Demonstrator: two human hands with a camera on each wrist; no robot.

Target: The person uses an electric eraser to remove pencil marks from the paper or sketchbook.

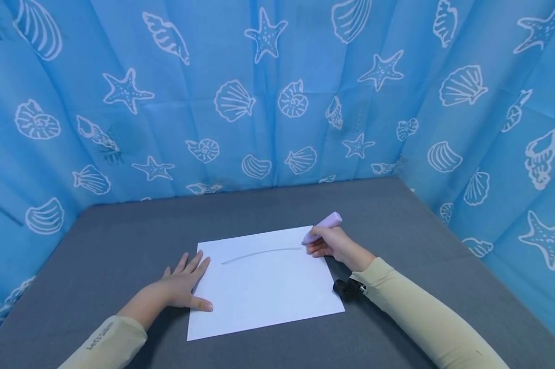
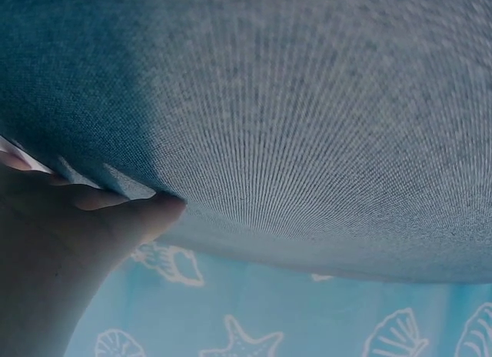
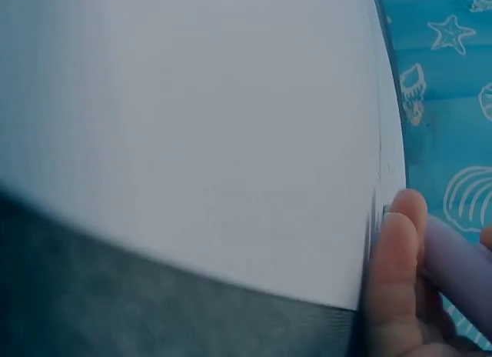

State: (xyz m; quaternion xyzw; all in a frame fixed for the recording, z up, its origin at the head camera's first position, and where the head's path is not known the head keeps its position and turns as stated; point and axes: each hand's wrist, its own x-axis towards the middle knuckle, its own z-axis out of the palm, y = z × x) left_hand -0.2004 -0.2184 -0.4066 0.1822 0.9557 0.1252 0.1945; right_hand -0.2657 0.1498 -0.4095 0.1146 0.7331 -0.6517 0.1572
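Note:
A white sheet of paper (image 1: 263,292) lies on the grey table, with one thin grey curved line (image 1: 261,252) across its upper part. My left hand (image 1: 182,284) rests with spread fingers on the sheet's left edge; the left wrist view shows this hand (image 2: 84,226) low over the grey cloth. At the upper right corner of the paper, my right hand (image 1: 330,243) grips a thick lilac marker (image 1: 329,221). Its tip is down by the right end of the line. In the right wrist view the fingers (image 3: 396,265) curl beside the marker (image 3: 461,272).
Grey cloth covers the table (image 1: 134,241) around the paper. A blue curtain (image 1: 268,128) printed with white shells and starfish hangs along the back and the right side. A small black device (image 1: 348,288) is strapped at the right wrist.

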